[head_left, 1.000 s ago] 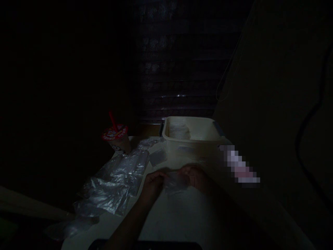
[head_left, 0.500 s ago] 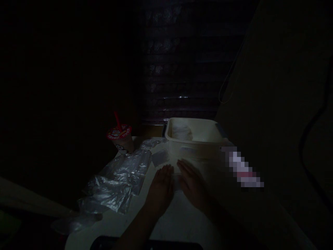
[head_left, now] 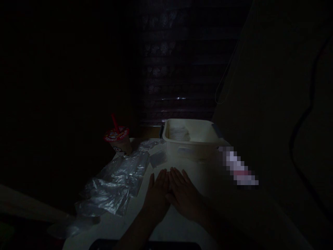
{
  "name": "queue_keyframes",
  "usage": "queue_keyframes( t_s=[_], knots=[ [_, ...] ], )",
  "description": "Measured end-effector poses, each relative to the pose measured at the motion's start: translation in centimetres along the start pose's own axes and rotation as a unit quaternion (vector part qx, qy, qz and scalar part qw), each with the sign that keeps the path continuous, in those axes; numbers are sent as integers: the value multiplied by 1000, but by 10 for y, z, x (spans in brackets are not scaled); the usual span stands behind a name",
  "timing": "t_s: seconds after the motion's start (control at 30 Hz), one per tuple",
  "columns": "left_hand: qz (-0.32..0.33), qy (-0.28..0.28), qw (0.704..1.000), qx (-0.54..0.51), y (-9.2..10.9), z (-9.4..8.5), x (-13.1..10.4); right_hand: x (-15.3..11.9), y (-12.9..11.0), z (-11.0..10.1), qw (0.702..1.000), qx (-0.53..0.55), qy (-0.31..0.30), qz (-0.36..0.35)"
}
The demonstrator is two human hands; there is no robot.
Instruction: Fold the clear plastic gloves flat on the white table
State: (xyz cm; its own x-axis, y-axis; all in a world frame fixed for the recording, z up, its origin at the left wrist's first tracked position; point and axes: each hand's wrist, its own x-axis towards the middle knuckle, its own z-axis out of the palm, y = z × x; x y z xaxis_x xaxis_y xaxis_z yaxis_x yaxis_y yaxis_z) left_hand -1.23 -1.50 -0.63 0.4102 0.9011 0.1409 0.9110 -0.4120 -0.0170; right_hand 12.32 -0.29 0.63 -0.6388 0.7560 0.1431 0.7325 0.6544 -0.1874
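Centrally, the left hand (head_left: 157, 194) and the right hand (head_left: 186, 196) are placed palm down, side by side, over the middle of the desk (head_left: 179, 231). Both are fully opened, with fingers extended toward the far edge; the left hand is touched by the right thumb. Whatever is covered by the palms is hidden, so it cannot be told whether anything is held beneath them. Clear plastic bags (head_left: 114, 189) are spread, overlapping, along the left edge. A flat translucent piece (head_left: 158, 158) is laid between these bags and the pale container (head_left: 203, 150), which is positioned at the far edge. White material (head_left: 179, 133) is contained at its left end. A lidded cup (head_left: 121, 145) fitted with a red straw (head_left: 114, 123) is stood at the far left corner.
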Motion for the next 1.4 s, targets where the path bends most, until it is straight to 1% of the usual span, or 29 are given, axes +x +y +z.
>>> queue_keyframes(
  t_s=[0.13, 0.27, 0.5, 0.77, 0.97, 1.17, 1.4],
  knots=[
    [-10, -2, 1000, 22, 0, 0, -1, 0, -1, 0, 1000, -6, 9, -3],
    [-16, -12, 1000, 23, 0, 1, -1, 0, 0, 2, 1000, -17, 11, -5],
    [-17, -13, 1000, 22, 1, 0, 1, 0, 1, 4, 999, -31, 15, -7],
    [-24, 16, 999, 29, 0, 9, 0, 1, 1, 7, 999, -35, 19, -5],
    [-26, 6, 999, 39, 1, 5, 1, 1, 1, 9, 999, -40, 30, -5],
    [-21, 20, 999, 44, 1, 6, -1, 2, 3, 10, 999, -42, 23, -9],
    [-17, 18, 999, 37, 2, 5, 0, 1, 2, 7, 999, -41, 14, -5]
  ],
)
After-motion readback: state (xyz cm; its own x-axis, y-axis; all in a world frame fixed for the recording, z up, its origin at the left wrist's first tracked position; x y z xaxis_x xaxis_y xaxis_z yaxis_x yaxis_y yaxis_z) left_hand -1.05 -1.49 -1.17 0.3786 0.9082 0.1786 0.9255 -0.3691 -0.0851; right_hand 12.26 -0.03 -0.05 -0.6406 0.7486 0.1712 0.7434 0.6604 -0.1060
